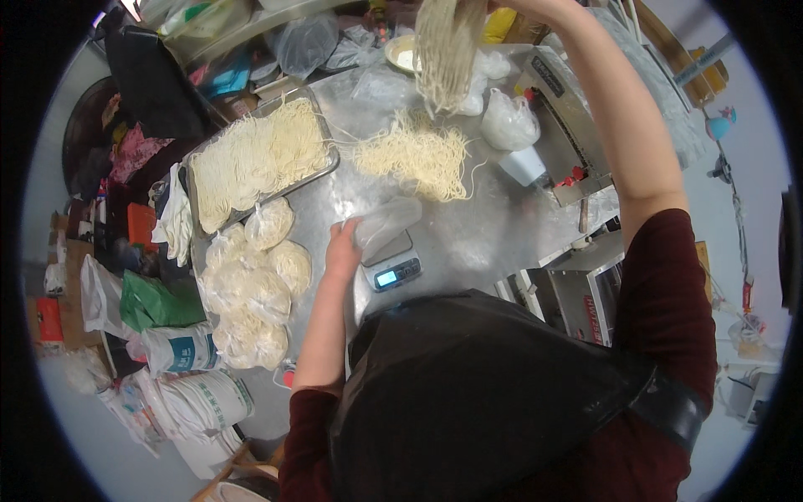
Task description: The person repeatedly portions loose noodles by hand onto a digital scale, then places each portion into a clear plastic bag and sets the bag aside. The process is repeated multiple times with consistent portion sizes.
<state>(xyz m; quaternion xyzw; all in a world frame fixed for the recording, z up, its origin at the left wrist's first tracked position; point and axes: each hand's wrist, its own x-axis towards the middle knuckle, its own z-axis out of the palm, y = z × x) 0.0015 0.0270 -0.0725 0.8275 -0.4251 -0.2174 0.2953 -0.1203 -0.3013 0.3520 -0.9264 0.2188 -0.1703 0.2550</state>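
Note:
A hank of noodles [446,59] hangs from my right hand [527,5], raised at the top edge of the view and partly cut off. Below it, a loose heap of pale noodles [411,154] lies on the metal table [495,219]. My left hand [345,245] holds a clear plastic bag [392,218] by its edge, over a digital kitchen scale [408,271] with a lit display. To its left, several knotted bags of noodles [266,292] are piled together. Beyond them, rows of noodles fill a metal tray [332,164].
At the right stands a metal machine [558,119] with red knobs. A white plastic container [524,164] and a tied plastic bag [511,119] sit beside it. A bowl of white powder [396,47] is at the back. Sacks [204,401] stand left of the table.

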